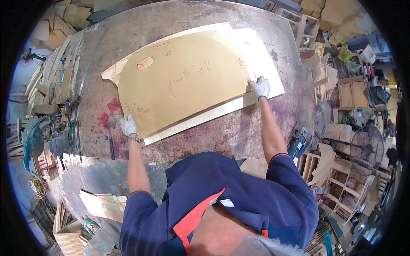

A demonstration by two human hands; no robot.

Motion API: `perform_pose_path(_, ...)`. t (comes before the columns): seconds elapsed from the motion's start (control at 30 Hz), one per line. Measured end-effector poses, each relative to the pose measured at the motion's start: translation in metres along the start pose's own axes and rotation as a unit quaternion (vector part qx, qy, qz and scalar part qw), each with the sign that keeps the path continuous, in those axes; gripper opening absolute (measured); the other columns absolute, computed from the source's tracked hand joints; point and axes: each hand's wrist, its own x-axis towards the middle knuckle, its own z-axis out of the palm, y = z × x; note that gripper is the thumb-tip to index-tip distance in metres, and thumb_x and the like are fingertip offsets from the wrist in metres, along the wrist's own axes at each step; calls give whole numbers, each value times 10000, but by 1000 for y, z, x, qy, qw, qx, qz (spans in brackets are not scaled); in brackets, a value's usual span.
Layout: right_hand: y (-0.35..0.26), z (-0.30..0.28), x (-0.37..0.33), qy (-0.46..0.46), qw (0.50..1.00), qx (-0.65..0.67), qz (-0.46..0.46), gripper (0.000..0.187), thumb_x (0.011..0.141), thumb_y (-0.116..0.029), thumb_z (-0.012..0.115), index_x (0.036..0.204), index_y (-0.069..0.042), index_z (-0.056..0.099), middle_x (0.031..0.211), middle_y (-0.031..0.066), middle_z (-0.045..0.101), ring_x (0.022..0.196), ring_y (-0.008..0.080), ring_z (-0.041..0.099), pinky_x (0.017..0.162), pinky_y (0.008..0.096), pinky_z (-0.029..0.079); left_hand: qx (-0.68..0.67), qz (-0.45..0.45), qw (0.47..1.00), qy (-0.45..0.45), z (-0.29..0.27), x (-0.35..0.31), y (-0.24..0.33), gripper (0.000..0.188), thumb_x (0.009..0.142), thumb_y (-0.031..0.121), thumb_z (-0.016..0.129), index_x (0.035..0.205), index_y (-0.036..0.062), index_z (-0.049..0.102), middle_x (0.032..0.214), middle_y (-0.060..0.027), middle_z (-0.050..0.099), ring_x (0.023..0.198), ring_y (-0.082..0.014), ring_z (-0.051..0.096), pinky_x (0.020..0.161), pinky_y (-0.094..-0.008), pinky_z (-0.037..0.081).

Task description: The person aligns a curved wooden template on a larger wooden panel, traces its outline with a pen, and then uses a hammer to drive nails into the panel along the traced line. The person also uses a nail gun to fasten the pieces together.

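A large tan cardboard-like template (pixel 183 85), rounded at its corners, with red handwriting and an oval hole, lies over pale sheets on the workbench. My left hand (pixel 128 126), in a white knit glove, grips the template's near left corner. At the right edge my right hand (pixel 261 87), also gloved, has its fingers closed on the template's edge. Beneath it a pale plywood sheet (pixel 260 55) sticks out on the right and along the near side. Another light shaped piece (pixel 112 73) shows past the far left edge.
The stained workbench (pixel 171 17) carries a hammer (pixel 112 143) to the left of my left hand. A blue power tool (pixel 300 143) sits by its near right corner. A drill (pixel 73 104) lies along the left edge. Rightward stand a fan (pixel 366 147) and wooden frames (pixel 348 187).
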Motion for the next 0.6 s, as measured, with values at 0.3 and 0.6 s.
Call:
perform_pose_path(0.3, 123, -29, -141, -18, 998, 37, 43, 563, 725, -473, 772, 947, 38, 691, 888, 254, 690, 850, 428, 662, 795, 508, 512, -86, -26, 988, -126, -66, -119, -49, 514, 900, 462, 708, 1131, 19, 590, 1060, -217, 656, 961, -364, 632, 858, -448, 510)
perform_pose_path(0.6, 143, -41, -208, -21, 991, 32, -130, 899, 653, -374, 905, 1383, -3, 534, 1374, 299, 535, 1273, 442, 530, 1045, 474, 458, 231, 308, 896, -221, -149, -210, -61, 970, 642, 585, 828, 1409, 90, 502, 1402, -203, 477, 1317, -386, 426, 1055, -514, 364)
